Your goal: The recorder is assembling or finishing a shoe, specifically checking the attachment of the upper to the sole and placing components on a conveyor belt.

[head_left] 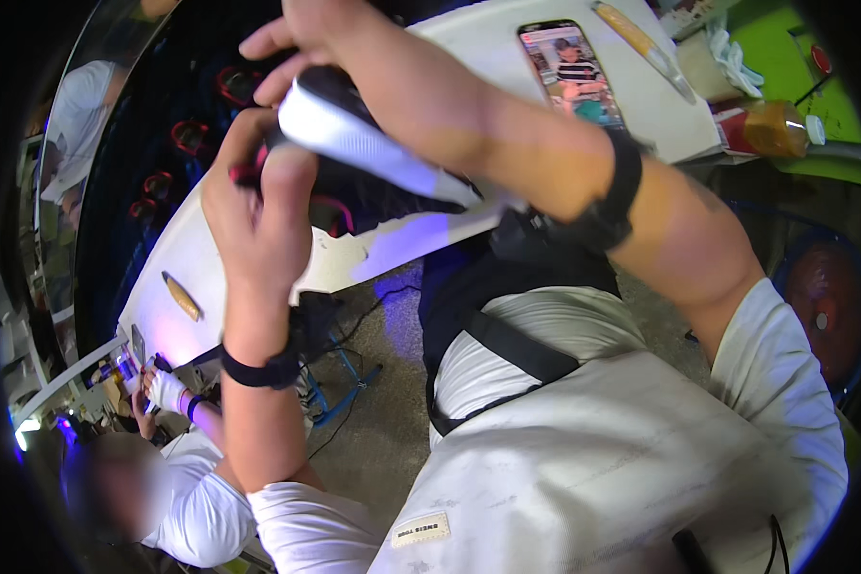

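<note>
A shoe with a white sole (pixel 340 129) and a dark upper is tilted in the air above the white table (pixel 383 253). My left hand (pixel 258 206) grips its left end, with the thumb against the sole edge. Over the shoe's upper side reaches my right hand (pixel 320 33), its fingers apart and pointing left. Whether its palm touches the shoe is hidden. Below the shoe lies another dark piece with a pink-red rim (pixel 333 215), partly covered by my left hand and the shoe.
A lit phone (pixel 572 81) and a yellow-handled tool (pixel 641 48) lie at the table's far right. Another yellow-handled tool (pixel 182 298) lies left. Red-rimmed dark shoes (pixel 191 137) stand beyond the table. Right: a drink bottle (pixel 780 129), a white glove (pixel 734 62). A co-worker (pixel 196 507) sits lower left.
</note>
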Action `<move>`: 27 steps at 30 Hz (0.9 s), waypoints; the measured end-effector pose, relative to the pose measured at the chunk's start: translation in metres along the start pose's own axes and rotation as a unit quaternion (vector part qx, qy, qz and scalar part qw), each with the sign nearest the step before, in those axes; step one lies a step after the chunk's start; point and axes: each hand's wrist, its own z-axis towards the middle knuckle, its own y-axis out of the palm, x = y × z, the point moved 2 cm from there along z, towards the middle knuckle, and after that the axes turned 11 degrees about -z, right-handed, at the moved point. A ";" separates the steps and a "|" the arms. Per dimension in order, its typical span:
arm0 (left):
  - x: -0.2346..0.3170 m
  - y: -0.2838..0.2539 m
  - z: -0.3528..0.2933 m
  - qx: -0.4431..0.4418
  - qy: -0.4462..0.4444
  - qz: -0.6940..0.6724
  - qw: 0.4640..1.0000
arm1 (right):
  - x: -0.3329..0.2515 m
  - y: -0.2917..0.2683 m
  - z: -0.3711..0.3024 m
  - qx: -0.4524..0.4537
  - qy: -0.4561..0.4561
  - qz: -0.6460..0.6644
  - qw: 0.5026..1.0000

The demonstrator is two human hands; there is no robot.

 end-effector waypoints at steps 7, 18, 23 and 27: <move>0.004 -0.026 -0.111 0.013 -0.030 -0.036 0.999 | 0.041 -0.002 -0.108 -0.063 -0.124 -0.471 0.871; -0.012 -0.022 -0.154 0.087 -0.097 -0.017 0.991 | 0.066 -0.016 -0.127 -0.066 -0.139 -0.447 0.881; -0.023 -0.035 -0.131 0.060 -0.126 -0.161 0.977 | 0.058 -0.017 -0.106 -0.085 -0.016 -0.429 0.899; -0.048 -0.063 -0.092 0.028 -0.187 -0.498 0.846 | -0.002 -0.044 -0.068 -0.110 0.221 -0.032 0.969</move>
